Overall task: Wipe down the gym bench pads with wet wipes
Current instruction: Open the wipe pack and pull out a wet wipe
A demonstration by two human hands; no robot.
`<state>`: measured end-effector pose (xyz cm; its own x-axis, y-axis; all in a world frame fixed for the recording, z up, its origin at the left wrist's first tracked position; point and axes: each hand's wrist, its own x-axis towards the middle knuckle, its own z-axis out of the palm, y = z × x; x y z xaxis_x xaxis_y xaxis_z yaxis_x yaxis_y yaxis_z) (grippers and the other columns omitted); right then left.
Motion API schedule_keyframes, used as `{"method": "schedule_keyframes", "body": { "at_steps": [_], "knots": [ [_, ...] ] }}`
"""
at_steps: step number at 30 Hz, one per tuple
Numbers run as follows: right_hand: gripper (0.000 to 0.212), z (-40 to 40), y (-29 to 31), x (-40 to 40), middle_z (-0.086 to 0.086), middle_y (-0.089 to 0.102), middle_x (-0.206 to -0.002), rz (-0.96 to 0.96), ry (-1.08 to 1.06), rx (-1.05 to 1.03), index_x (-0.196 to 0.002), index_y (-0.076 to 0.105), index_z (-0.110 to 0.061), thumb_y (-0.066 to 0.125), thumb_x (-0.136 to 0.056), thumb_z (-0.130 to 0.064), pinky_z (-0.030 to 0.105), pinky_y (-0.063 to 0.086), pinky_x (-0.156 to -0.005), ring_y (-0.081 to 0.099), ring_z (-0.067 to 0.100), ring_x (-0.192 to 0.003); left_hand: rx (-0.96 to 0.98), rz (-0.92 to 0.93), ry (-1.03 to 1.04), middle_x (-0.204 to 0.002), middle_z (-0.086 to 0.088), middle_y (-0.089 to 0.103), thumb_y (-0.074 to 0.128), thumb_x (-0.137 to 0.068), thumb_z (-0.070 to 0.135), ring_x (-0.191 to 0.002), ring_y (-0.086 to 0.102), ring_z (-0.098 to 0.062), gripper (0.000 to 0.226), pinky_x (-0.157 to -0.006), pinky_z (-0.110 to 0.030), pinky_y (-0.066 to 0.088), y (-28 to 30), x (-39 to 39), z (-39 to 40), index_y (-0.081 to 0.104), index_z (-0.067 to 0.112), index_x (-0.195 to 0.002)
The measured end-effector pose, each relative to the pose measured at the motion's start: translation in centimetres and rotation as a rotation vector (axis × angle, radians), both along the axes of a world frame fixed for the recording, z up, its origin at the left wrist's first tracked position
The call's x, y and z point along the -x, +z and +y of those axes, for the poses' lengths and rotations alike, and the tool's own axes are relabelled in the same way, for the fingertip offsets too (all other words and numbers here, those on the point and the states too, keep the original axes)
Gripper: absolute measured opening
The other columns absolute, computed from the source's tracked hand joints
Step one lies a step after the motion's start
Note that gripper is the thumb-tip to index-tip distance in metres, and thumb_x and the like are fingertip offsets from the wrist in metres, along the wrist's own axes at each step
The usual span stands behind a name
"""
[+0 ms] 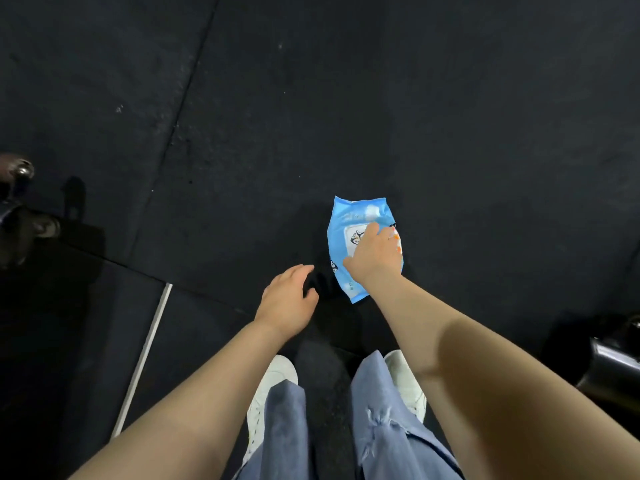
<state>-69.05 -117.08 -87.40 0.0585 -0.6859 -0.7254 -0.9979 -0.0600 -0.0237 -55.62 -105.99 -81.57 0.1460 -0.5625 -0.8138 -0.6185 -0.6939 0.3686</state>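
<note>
Blue plastic wet-wipe pack (360, 220): lying on the black rubber floor (311, 98).
Right hand (372, 256): fingers spread over the pack; whether they grip is hidden.
Left hand (289, 299): loosely curled, empty.
Advice: steady the pack, peel the flap.

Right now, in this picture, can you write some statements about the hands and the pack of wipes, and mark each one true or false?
1. The pack of wipes lies on the dark floor. True.
2. The left hand holds the pack. False: it hovers beside the pack with relaxed fingers and holds nothing.
3. The right hand is on top of the pack. True; its fingers reach over the label, though whether they grip it cannot be told.
4. A wipe is already pulled out of the pack. False: no loose wipe shows.
5. The person wears black shoes. False: the shoes are white.
</note>
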Motion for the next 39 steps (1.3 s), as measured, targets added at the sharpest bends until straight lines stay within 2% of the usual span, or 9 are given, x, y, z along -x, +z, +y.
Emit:
{"method": "schedule_keyframes", "body": {
  "at_steps": [5,11,15,20,25,28,33,37,39],
  "knots": [
    [0.063,0.5,2.1,0.7,0.010,0.043,-0.122,-0.117,-0.058,0.015,-0.122,0.037,-0.009,0.070,-0.079,-0.040,0.032,0.042,-0.073,0.051,0.026,-0.105,-0.014,0.001,0.031,-0.157,0.003,0.035,0.045,-0.101,0.025,-0.144,0.030,-0.019,0.051,-0.118,-0.037,0.027,1.8,0.1,0.4,0.036,0.022,-0.151],
    [0.066,-0.1,11.7,3.6,0.003,0.039,-0.108,-0.167,-0.037,0.018,-0.122,0.037,-0.012,0.072,-0.076,-0.045,0.031,0.046,-0.065,0.051,0.020,-0.090,-0.020,-0.009,0.082,-0.155,0.003,0.038,0.045,-0.100,0.026,-0.142,0.034,-0.020,0.050,-0.114,-0.038,0.033,9.8,0.1,-0.7,0.039,0.025,-0.150],
    [0.064,-1.5,21.9,4.8,0.000,0.041,-0.109,-0.217,0.054,0.058,-0.121,0.038,-0.015,0.073,-0.074,-0.043,0.028,0.047,-0.064,0.052,0.016,-0.089,0.018,0.000,0.137,-0.156,0.002,0.036,0.042,-0.102,0.029,-0.143,0.033,-0.020,0.049,-0.113,-0.036,0.031,18.5,0.7,-2.8,0.036,0.026,-0.150],
    [0.054,-3.9,37.0,6.5,-0.003,0.038,-0.105,-0.256,0.260,0.111,-0.115,0.040,-0.018,0.071,-0.076,-0.039,0.020,0.033,-0.054,0.044,0.013,-0.084,0.104,0.047,0.248,-0.158,0.002,0.034,0.040,-0.104,0.038,-0.143,0.036,-0.021,0.050,-0.112,-0.038,0.033,32.1,1.8,-6.2,0.031,0.026,-0.152],
    [0.048,-5.5,52.0,8.3,0.000,0.040,-0.106,-0.257,0.484,0.201,-0.110,0.043,-0.015,0.068,-0.074,-0.034,0.030,0.040,-0.057,0.042,0.018,-0.082,0.203,0.113,0.396,-0.157,0.004,0.036,0.045,-0.101,0.046,-0.141,0.038,-0.018,0.059,-0.113,-0.037,0.034,45.3,2.9,-8.5,0.029,0.027,-0.154],
    [0.045,-6.1,59.7,9.1,0.000,0.041,-0.107,-0.279,0.599,0.271,-0.108,0.045,-0.015,0.066,-0.073,-0.034,0.031,0.037,-0.058,0.039,0.018,-0.083,0.262,0.166,0.433,-0.152,0.004,0.042,0.048,-0.100,0.046,-0.134,0.044,-0.015,0.058,-0.105,-0.030,0.037,52.6,3.5,-9.2,0.034,0.024,-0.152],
    [0.041,-6.3,69.4,9.9,0.001,0.041,-0.108,-0.357,0.736,0.359,-0.107,0.045,-0.015,0.063,-0.073,-0.031,0.028,0.029,-0.054,0.036,0.018,-0.082,0.322,0.205,0.438,-0.133,0.005,0.057,0.055,-0.096,0.046,-0.114,0.055,-0.012,0.049,-0.091,-0.028,0.041,62.4,4.5,-9.2,0.047,0.024,-0.140],
    [0.038,-5.8,76.2,10.5,0.000,0.041,-0.107,-0.423,0.886,0.474,-0.106,0.047,-0.014,0.061,-0.074,-0.029,0.023,0.021,-0.049,0.036,0.017,-0.082,0.371,0.223,0.519,-0.124,0.006,0.063,0.061,-0.091,0.052,-0.110,0.060,-0.013,0.049,-0.097,-0.033,0.047,69.1,4.7,-7.9,0.057,0.023,-0.130],
    [0.037,-5.4,78.4,10.9,0.000,0.044,-0.103,-0.470,0.946,0.562,-0.102,0.050,-0.013,0.063,-0.071,-0.029,0.024,0.024,-0.051,0.037,0.017,-0.078,0.378,0.267,0.554,-0.114,0.004,0.070,0.065,-0.089,0.052,-0.104,0.066,-0.015,0.040,-0.097,-0.035,0.052,71.6,4.6,-7.1,0.063,0.024,-0.119]
  ]
}}
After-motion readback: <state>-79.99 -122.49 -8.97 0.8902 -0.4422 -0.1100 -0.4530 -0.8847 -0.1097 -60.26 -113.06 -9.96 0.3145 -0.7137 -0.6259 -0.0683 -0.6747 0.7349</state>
